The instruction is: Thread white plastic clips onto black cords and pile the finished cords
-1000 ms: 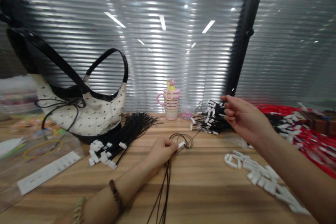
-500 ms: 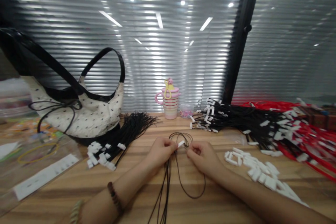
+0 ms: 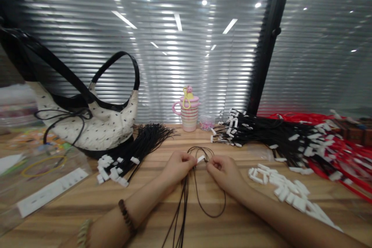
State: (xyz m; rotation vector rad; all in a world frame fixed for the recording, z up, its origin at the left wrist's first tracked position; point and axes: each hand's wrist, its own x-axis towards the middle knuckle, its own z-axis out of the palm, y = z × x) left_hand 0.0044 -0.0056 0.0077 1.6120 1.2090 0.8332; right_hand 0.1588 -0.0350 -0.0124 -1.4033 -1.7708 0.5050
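My left hand (image 3: 180, 166) is closed in a pinch on thin black cords (image 3: 184, 205), whose long ends hang down toward the table's front edge. A small white tag (image 3: 200, 159) shows at its fingertips, between both hands. My right hand (image 3: 222, 171) is also pinched shut, on the black cord just right of the tag. Looped cord (image 3: 201, 148) arches above the fingers, and one larger loop (image 3: 213, 216) droops onto the table between the hands. The exact grip at the fingertips is too small to make out.
Loose white tags (image 3: 286, 188) lie to the right. Behind them are bundles of tagged black cords (image 3: 270, 135) and red cords (image 3: 353, 159). On the left are another black bundle (image 3: 145, 141), a spotted handbag (image 3: 107, 128) and a clear plastic bag (image 3: 72, 159). A striped cup (image 3: 189, 118) stands behind.
Both hands keep nearly the same pose at the tag and cords. The drooping loop has drawn slightly smaller, and the view has shifted a little.
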